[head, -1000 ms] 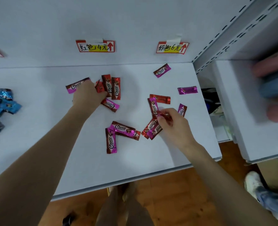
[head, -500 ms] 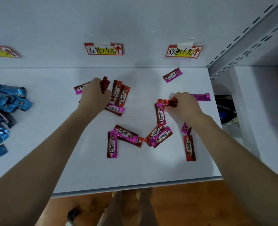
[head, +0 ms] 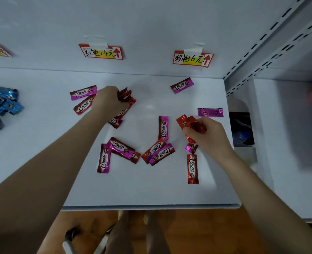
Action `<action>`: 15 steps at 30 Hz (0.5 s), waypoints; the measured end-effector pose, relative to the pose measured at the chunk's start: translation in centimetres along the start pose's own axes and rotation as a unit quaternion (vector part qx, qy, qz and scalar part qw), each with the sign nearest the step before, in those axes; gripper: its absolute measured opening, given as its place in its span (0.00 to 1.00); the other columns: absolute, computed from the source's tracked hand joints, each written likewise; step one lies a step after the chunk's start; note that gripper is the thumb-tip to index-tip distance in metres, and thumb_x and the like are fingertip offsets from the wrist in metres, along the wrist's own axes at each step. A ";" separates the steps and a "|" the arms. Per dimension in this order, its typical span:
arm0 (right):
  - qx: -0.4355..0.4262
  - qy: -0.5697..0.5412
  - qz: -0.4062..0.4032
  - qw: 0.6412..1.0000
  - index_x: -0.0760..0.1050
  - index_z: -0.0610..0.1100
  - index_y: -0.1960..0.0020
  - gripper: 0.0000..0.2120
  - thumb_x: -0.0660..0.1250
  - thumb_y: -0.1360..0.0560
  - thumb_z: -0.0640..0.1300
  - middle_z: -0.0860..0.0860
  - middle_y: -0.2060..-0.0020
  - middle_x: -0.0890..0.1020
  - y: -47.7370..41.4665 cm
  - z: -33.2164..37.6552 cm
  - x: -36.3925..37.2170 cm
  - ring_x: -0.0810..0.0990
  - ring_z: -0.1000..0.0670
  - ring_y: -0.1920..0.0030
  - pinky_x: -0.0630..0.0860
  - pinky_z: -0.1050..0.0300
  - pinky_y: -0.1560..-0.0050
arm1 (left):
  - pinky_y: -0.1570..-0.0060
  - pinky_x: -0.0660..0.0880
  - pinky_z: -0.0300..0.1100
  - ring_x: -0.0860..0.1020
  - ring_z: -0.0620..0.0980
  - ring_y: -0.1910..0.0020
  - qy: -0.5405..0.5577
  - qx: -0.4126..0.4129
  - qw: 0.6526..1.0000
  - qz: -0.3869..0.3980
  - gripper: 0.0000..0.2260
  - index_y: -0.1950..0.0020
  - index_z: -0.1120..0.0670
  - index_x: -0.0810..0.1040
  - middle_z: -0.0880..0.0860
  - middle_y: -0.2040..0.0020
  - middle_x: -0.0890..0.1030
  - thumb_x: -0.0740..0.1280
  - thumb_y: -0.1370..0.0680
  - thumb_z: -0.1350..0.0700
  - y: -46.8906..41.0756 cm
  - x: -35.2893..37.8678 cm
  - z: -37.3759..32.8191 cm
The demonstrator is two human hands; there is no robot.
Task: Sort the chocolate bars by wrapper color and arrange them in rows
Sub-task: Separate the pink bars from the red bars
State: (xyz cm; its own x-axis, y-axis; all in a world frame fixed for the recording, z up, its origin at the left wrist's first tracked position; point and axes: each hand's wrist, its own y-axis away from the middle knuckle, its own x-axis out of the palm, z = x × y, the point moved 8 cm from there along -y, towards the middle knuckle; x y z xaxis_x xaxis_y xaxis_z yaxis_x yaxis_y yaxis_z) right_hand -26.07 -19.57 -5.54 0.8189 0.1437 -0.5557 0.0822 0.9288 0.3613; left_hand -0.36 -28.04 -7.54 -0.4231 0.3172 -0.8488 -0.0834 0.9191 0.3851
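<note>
Head: left hand (head: 106,100) curled around red bunch (head: 124,94); right hand (head: 209,137) pinching red bars (head: 185,122).

Glossy foil wrappers (head: 163,128), matt shelf (head: 151,189)

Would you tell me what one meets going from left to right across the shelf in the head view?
Pile of blue bars → flat pink bar → left hand, gripping red bars → upright pink bar → right hand, gripping a red bundle.

Left grip (head: 107,101) and right grip (head: 208,136) bare, forearms (head: 60,162) bare — legs (head: 122,235) bare too.
</note>
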 end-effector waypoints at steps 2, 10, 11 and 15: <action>0.007 -0.019 0.020 1.000 0.74 0.45 0.56 0.03 0.68 0.27 0.41 0.51 0.63 0.78 0.7 0.0 0.5 0.78 0.51 0.61 0.76 0.60 0.56 | 0.73 0.61 0.38 0.69 0.52 0.67 0.015 0.018 0.999 -0.024 0.10 0.58 0.60 0.69 0.51 0.68 0.67 0.67 0.24 0.56 0.7 0.0 -0.3; 0.070 -0.135 0.059 0.987 0.72 0.42 0.56 0.02 0.63 0.26 0.36 0.40 0.57 0.81 3.7 -0.2 2.9 0.83 0.47 0.58 0.78 0.47 0.50 | 0.66 0.68 0.42 0.74 0.55 0.61 0.053 0.042 0.996 -0.064 0.09 0.45 0.63 0.72 0.56 0.59 0.74 0.61 0.21 0.59 3.1 0.3 0.1; 0.077 -0.143 0.055 0.985 0.71 0.43 0.56 0.03 0.63 0.26 0.36 0.42 0.59 0.81 4.1 -0.4 3.2 0.82 0.49 0.60 0.79 0.48 0.52 | 0.63 0.68 0.45 0.75 0.58 0.57 0.037 0.039 0.997 -0.056 0.11 0.43 0.65 0.71 0.58 0.56 0.74 0.62 0.21 0.58 2.8 0.5 0.3; 0.088 -0.151 0.009 0.985 0.69 0.44 0.57 0.05 0.62 0.26 0.36 0.47 0.66 0.76 6.0 -1.5 2.9 0.77 0.50 0.66 0.77 0.57 0.63 | 0.60 0.67 0.47 0.75 0.61 0.53 -0.048 0.031 0.998 -0.001 0.17 0.46 0.65 0.72 0.59 0.57 0.72 0.68 0.24 0.52 1.7 1.1 0.2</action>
State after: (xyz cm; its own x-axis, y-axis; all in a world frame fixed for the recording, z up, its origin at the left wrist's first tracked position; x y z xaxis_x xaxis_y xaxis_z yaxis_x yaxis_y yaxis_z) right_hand -24.02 -13.08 -6.12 0.9501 0.0264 -0.3107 0.1423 0.8499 0.5074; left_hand -0.81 -26.12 -7.93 -0.3338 0.3340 -0.8815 -0.0263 0.9315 0.3629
